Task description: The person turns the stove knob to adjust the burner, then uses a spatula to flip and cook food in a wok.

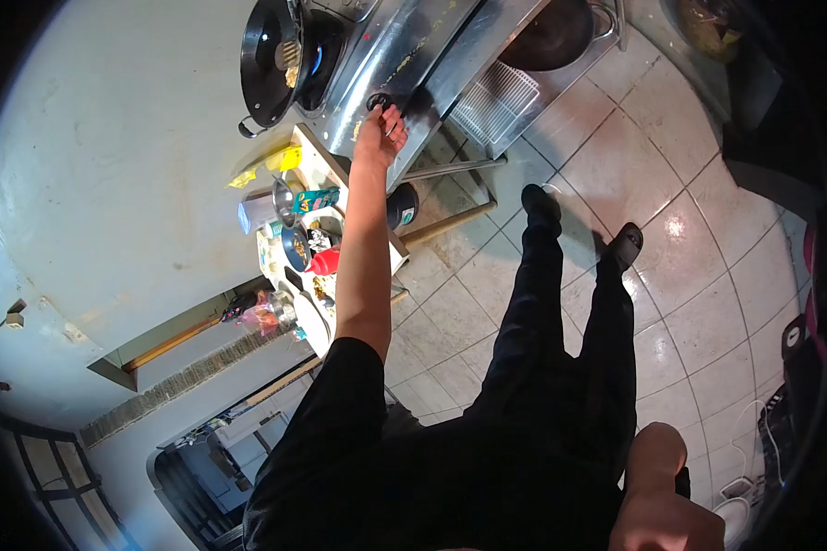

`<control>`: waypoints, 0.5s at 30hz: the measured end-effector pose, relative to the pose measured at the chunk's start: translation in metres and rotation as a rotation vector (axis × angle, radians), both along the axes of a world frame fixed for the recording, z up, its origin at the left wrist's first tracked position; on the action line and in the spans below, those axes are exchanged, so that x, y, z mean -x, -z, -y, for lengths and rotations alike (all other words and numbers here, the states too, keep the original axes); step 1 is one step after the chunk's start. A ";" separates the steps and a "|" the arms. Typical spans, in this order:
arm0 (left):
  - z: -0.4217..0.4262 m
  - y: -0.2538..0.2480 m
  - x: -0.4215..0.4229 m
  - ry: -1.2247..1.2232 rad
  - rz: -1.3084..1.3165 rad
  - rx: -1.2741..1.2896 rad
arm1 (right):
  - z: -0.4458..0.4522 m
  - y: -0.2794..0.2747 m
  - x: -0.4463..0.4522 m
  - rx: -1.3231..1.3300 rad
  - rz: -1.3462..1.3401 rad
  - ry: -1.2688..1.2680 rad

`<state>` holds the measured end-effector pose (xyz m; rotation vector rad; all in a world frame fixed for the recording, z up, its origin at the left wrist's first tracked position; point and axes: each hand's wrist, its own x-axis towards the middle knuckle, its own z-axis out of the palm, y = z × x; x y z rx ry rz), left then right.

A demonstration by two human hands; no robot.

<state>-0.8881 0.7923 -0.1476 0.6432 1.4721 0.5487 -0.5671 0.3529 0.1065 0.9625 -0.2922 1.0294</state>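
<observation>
My left hand [381,133] reaches to the metal stove front [345,119], its thumb and index finger closed on a black knob [378,102] and the other fingers loosely curled. Beside it, a black wok [265,69] sits over a burner with a blue flame showing. A slotted spatula [288,55] and some pale food [292,75] are in the wok. My right arm is bent at the lower right; its fingers cannot be made out, and a small dark thing shows beside it.
A side table [399,255] below the stove holds a red bottle [324,262], a dark bowl with food [295,248], a teal packet [317,200] and a metal bowl [284,202]. A large pan [549,37] and wire rack [496,99] stand on a lower shelf.
</observation>
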 end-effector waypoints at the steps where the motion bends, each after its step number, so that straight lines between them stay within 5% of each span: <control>1: 0.000 0.000 -0.002 0.003 0.001 0.001 | 0.002 -0.001 -0.001 -0.132 -0.122 -0.228; 3: 0.001 -0.003 -0.002 -0.025 0.002 0.014 | 0.004 -0.003 -0.003 -0.401 -0.371 -0.689; 4: 0.004 -0.007 -0.006 -0.027 0.000 0.014 | 0.004 -0.006 -0.003 -0.401 -0.373 -0.691; 6: 0.009 -0.014 -0.014 -0.030 -0.039 -0.011 | 0.003 -0.012 -0.002 -0.718 -0.828 -1.182; 10: -0.007 0.005 0.016 0.066 0.100 0.006 | -0.010 0.001 0.009 -0.933 -0.695 -1.186; 12: -0.030 0.034 0.045 0.395 0.627 0.122 | -0.011 0.011 0.008 -1.466 -0.995 -1.473; 13: -0.019 0.026 0.024 0.399 0.645 0.124 | -0.012 0.017 0.007 -1.731 -1.143 -1.604; 15: 0.018 -0.009 -0.022 -0.143 0.006 -0.030 | -0.012 0.030 0.006 -2.272 -1.473 -1.831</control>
